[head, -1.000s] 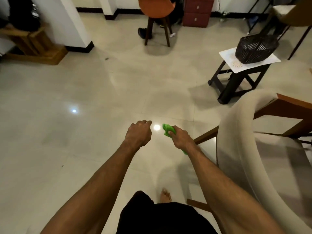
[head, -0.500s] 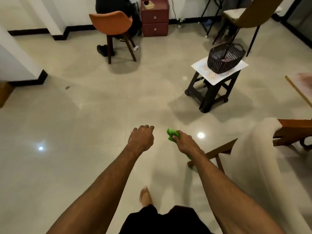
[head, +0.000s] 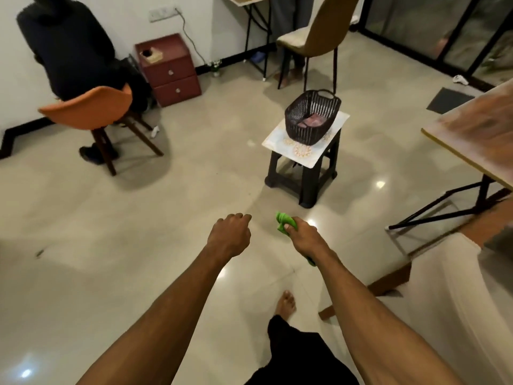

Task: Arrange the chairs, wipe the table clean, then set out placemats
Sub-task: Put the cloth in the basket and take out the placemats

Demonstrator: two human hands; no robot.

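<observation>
Meanwhile, the view had swung to the right over the last second: the wooden table now showed its corner at the far right, where shortly before only the pale-backed chair filled that side, and the black stool with its basket had slid toward the middle of the scene. The hands themselves had hardly changed. The right hand still had its fingers clamped on the green cloth, which bunched out past the thumb and was held over the floor in the near middle, well apart from the table. The left hand hung just beside it, fingers curled together round nothing. A patterned mat lay under the basket. The turn suggested that wiping was about to begin; the visible corner of the table carried no placemat yet.
</observation>
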